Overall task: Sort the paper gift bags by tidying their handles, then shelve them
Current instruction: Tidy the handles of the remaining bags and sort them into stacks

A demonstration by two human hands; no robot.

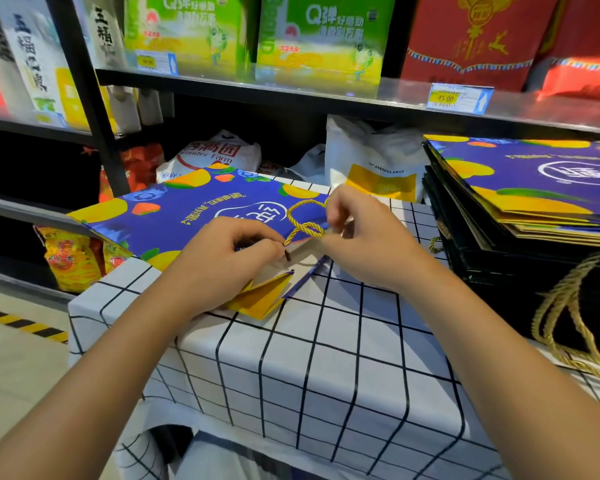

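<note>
Head view, as I watched it remotely. A flat blue gift bag (174, 216) printed with yellow and orange fruit lay on the white, black-gridded cloth of the table (326, 358), at its far left corner, its closed end overhanging the left edge and its open mouth toward the middle. My left hand (222, 258) rested on the bag near the mouth, thumb and forefinger pressed together, pinching one dark-tipped end of the gold cord handle (305, 220). My right hand (364, 237) was just beside it, fingers curled and pinching the same cord where its loop crossed over itself; the loop lay on the blue face of the bag. A yellow side fold of the bag stuck out under my left wrist. Along the right edge of the table stood a stack of flattened bags (520, 209), the top one of the same blue print, with gold cords (565, 317) hanging from the darker ones below. Behind the table, shelves (291, 88) carried green cartons (319, 36), a red box (471, 36) and a yellow price tag (445, 98) reading 45.00.
</note>
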